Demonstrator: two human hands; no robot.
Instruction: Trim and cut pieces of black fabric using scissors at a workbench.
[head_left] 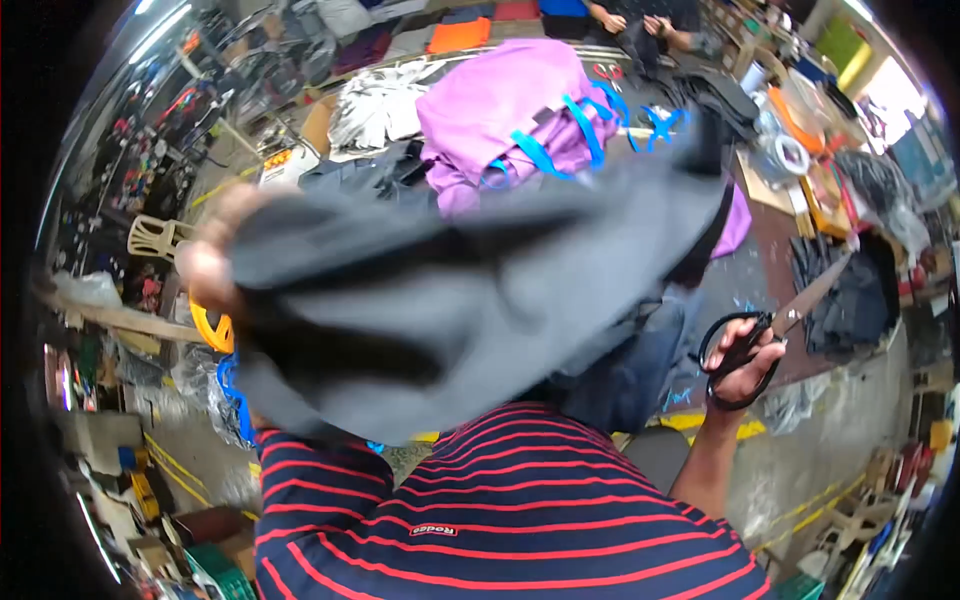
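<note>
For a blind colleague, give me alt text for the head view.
A person's left hand lifts a large grey cloth while the right hand holds black-handled scissors out to the side. Behind lies purple fabric with blue straps.

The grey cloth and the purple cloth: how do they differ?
The grey cloth is plain and held up in the left hand; the purple cloth lies heaped on the table and carries blue straps. The grey looks larger. Both are crumpled fabric.

The cloth (450, 290) hangs between the hands, scissors (760, 335) to its right, fabric pile (510, 115) behind it.
</note>
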